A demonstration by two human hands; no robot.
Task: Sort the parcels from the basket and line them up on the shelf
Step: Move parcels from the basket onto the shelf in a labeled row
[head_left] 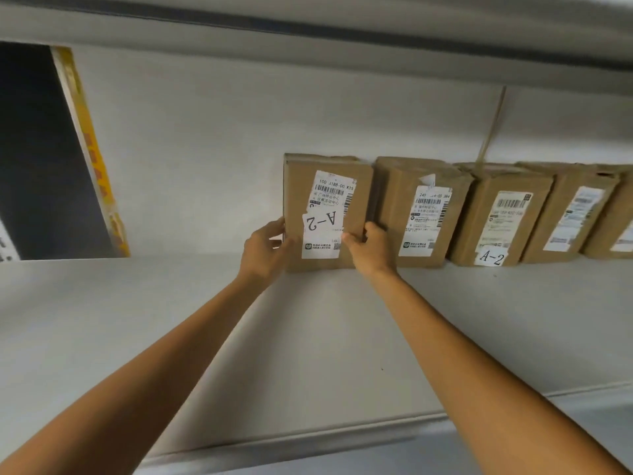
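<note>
A brown cardboard parcel point(325, 186) stands upright at the back of the white shelf point(308, 337), at the left end of a row. Its label reads A-2, upside down. My left hand point(265, 250) grips its lower left edge, thumb on the front face. My right hand point(368, 250) grips its lower right edge, fingers between it and the neighbouring parcel point(400, 210). Further right stand another A-2 parcel point(479, 214) and two more point(555, 214). The basket is out of view.
A white back wall point(239, 149) rises behind the row. At the far left a dark opening point(41, 149) is bordered by a yellow-and-white strip point(92, 156). An upper shelf point(308, 36) hangs overhead. The front lip of the shelf point(308, 440) runs below my forearms.
</note>
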